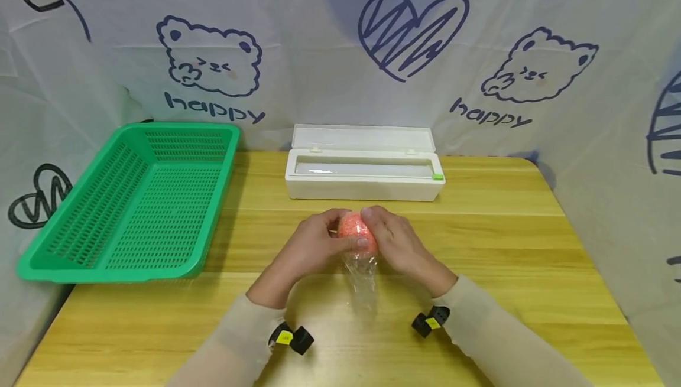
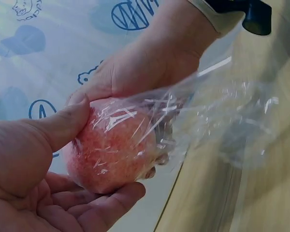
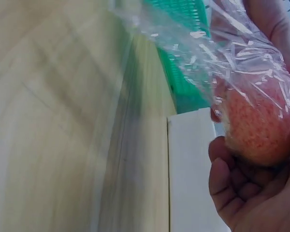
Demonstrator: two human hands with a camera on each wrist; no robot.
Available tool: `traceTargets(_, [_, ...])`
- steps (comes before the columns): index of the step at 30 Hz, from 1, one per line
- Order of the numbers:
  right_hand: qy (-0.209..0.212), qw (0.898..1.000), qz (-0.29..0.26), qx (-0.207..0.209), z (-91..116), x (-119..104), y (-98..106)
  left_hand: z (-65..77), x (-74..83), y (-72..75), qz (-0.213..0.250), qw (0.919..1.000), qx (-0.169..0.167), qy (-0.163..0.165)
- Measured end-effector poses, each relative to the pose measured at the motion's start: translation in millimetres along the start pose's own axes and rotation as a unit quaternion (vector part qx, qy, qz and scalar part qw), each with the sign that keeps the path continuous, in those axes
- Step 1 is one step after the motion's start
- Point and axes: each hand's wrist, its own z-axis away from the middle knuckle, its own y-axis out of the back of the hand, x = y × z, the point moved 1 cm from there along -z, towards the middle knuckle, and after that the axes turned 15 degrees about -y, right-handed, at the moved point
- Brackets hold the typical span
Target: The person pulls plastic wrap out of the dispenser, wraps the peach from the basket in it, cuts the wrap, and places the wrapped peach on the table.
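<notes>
A round, pinkish-red speckled apple (image 1: 352, 225) is held above the table in both hands. Clear cling film (image 1: 363, 283) covers it, and a loose, crumpled tail of film hangs off toward the person. My left hand (image 1: 318, 242) grips the left side, its thumb across the front and its fingers curled beneath, as the left wrist view shows. From the right, my right hand (image 1: 398, 244) holds the apple, its fingers bent round it. In the right wrist view, wrinkled film (image 3: 246, 53) lies over the upper part of the fruit (image 3: 258, 130).
A white cling film dispenser (image 1: 364, 191) with its lid raised stands behind the hands. At the left is a green plastic basket (image 1: 165, 215) with slotted walls. The wooden table (image 1: 495, 245) meets a white cloth (image 1: 319, 62) with drawings at the back.
</notes>
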Motion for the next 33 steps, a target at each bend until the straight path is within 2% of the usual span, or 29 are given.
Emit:
traceTargets(4, [0.027,0.999,0.022,-0.018,-2.1,-0.8,0.4,0.1,-3.2,2.3,0.018,0.9994,-0.022,0.017])
traceTargets(7, [0.032,0.998,0.028,-0.046,-4.0,-1.3,-0.1,0.3,-5.7,5.9,0.04,0.9971,-0.057,0.031])
traceTargets(9, [0.022,0.998,0.01,-0.054,-5.4,-1.9,-0.1,0.9,-7.2,7.7,0.049,0.9953,-0.076,0.033])
traceTargets(11, [0.009,0.998,-0.038,-0.054,-7.9,-1.8,1.7,2.2,-10.3,9.3,0.056,0.9947,-0.08,0.034])
traceTargets(14, [-0.016,0.992,-0.124,-0.017,-12.0,0.4,9.1,5.9,-17.3,13.1,0.066,0.9953,-0.058,0.041])
traceTargets(17, [-0.051,0.98,-0.187,0.042,-14.8,8.4,20.5,11.4,-24.7,19.1,0.083,0.9943,-0.027,0.06])
traceTargets(20, [-0.092,0.97,-0.208,0.087,-11.7,19.1,31.4,16.0,-30.5,24.6,0.098,0.9921,-0.003,0.078])
traceTargets(24, [-0.117,0.968,-0.206,0.084,-0.9,28.1,37.8,18.0,-35.1,27.3,0.133,0.9871,0.017,0.088])
traceTargets(28, [-0.092,0.974,-0.199,0.062,9.9,28.4,35.7,17.8,-36.0,26.2,0.171,0.9812,0.021,0.087])
traceTargets(33, [-0.028,0.982,-0.178,0.052,15.4,23.6,29.4,17.6,-33.9,23.9,0.173,0.9813,0.021,0.081])
